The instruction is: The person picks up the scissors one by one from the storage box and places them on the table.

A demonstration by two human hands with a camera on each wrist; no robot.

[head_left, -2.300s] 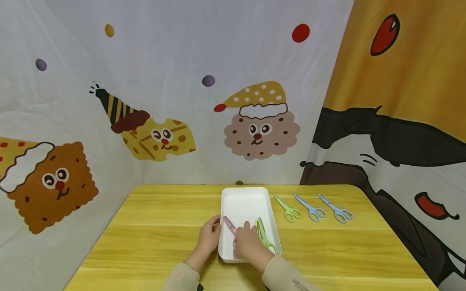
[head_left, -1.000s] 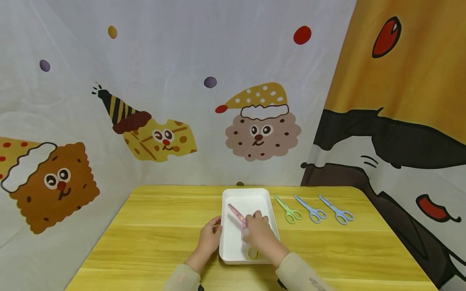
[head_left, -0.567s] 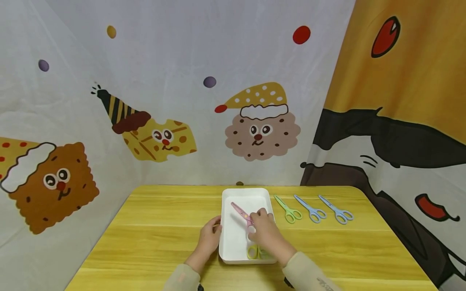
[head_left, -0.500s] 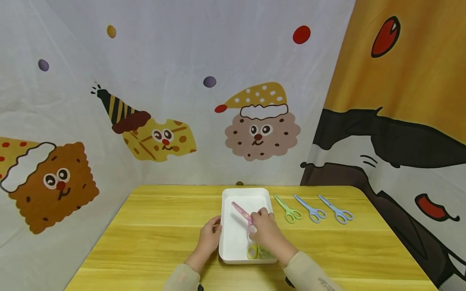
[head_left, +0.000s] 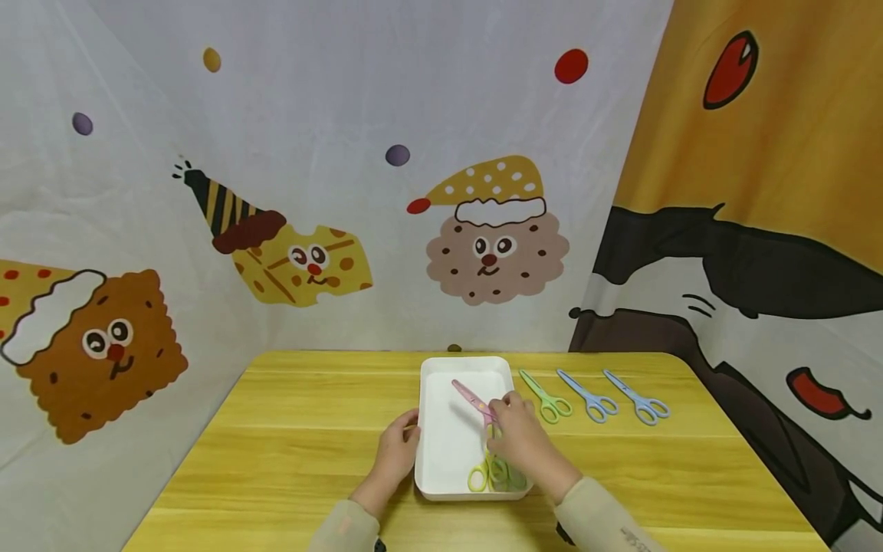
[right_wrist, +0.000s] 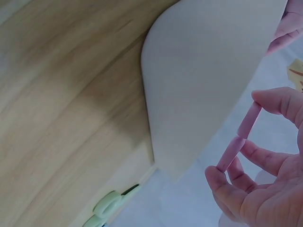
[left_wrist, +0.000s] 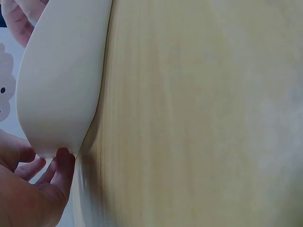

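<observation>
In the head view, a white rectangular tray (head_left: 441, 468) lies on the table. My left hand (head_left: 395, 454) holds its left side, and the left wrist view shows the thumb and fingers (left_wrist: 65, 165) at the tray's end wall. My right hand (head_left: 519, 437) pinches pink scissors (head_left: 469, 395) by the handles above the tray, blades pointing away and to the left. The right wrist view shows the pink handles (right_wrist: 232, 153) between thumb and fingertips. Yellow scissors (head_left: 476, 479) lie in the tray's near right part, beside green scissors (head_left: 513, 479) partly hidden under the right hand.
To the right of the tray, green scissors (head_left: 546, 397), blue scissors (head_left: 589, 396) and another blue pair (head_left: 636, 397) lie in a row on the wooden table (head_left: 290, 429). A printed cloth (head_left: 310, 115) hangs behind the table.
The pink scissors have come up from the left part of the tray and moved right with my right hand, over the yellow and green pairs. My left hand has stayed at the tray's side.
</observation>
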